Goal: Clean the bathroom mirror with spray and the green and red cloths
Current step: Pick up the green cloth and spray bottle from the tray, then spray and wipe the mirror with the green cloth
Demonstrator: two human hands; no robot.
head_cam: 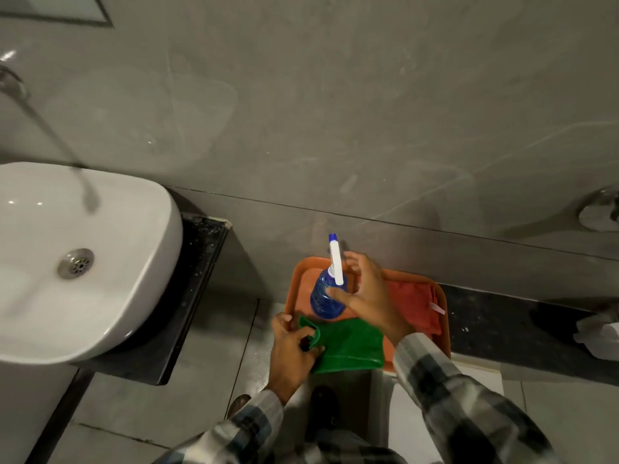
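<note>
Left hand pinches the green cloth; right hand, fingers wide, closes around the spray bottle for pickup.

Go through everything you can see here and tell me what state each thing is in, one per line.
Spray bottle: upright on the tray, right hand around it.
Green cloth: on the tray's near edge, pinched by left hand.
Red cloth: lying flat on the tray, untouched.
Tray: orange, holding all three.
Sink: water streaming into it.
</note>
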